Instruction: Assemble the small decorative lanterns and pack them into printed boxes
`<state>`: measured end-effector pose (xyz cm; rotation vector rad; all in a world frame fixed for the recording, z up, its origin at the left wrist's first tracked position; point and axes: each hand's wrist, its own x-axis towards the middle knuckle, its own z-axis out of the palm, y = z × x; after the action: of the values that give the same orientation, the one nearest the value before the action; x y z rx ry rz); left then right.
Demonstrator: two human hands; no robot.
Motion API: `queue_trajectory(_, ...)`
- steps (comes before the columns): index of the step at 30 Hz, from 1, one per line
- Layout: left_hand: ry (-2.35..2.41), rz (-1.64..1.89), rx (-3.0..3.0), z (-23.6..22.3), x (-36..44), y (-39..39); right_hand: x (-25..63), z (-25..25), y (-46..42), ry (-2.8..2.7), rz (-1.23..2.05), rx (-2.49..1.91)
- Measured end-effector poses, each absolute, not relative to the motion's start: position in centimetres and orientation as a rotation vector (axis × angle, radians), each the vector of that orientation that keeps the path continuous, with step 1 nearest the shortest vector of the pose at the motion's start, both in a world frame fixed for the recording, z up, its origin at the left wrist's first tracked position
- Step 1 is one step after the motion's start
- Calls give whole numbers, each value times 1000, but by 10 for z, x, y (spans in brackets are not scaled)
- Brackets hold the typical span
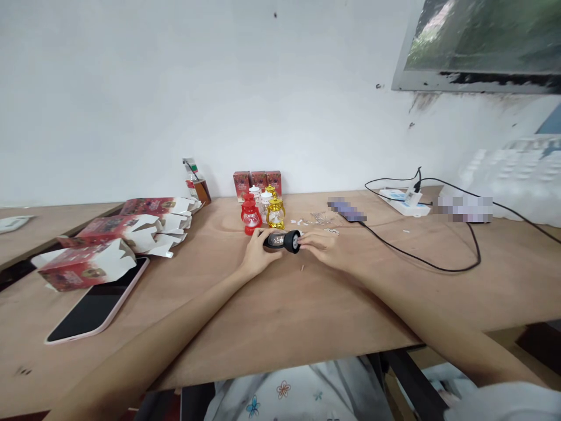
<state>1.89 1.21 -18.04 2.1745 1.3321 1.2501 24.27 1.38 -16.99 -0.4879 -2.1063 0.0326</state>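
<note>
A small black lantern lies on its side in the air just above the table, its round base turned toward the right. My left hand is closed around its top and body. At the lantern's base, my right hand has its fingers pressed together against the underside; whatever is between the fingertips is too small to make out. Just behind stand a red lantern, a gold lantern and a white lantern, with more lanterns of these colours partly hidden behind them.
Small metal and white bits lie behind my right hand. Red boxes stand by the wall. Opened red boxes and a phone lie left. At right are a cabled phone, a power strip and a black cable.
</note>
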Motion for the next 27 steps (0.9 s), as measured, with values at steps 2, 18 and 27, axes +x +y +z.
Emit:
queue_trajectory(2, 1354, 1283, 2125, -183, 18, 15, 243, -170, 12, -2144, 12, -476)
queue_trajectory(18, 1381, 1376, 1980, -190, 14, 26, 251, -157, 12, -2656, 573, -776)
queue_trajectory(27, 1361, 1355, 1964, -190, 14, 25, 251, -155, 15, -2660, 725, -858)
